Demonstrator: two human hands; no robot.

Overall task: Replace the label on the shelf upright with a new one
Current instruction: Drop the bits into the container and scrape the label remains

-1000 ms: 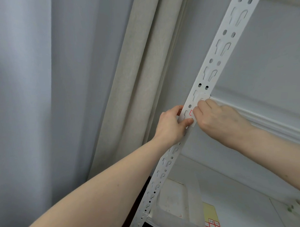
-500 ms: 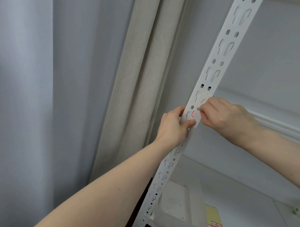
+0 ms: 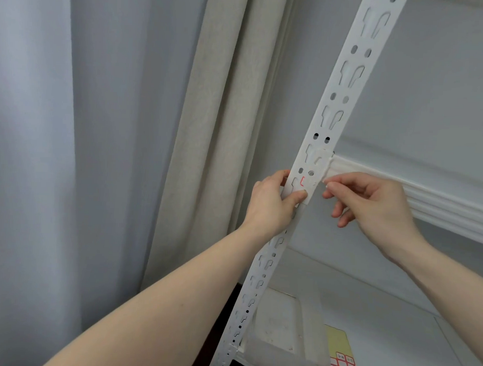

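Label on shelf upright, long axis along the post, red mark showing. Left hand grips post, thumb on label's lower end. Right hand at right edge, fingers pinching the peeled corner; nearer for the pull.

A home room is suggested. Long curtains are hung at nine o'clock, and a moulded wall trim is seen at three o'clock.
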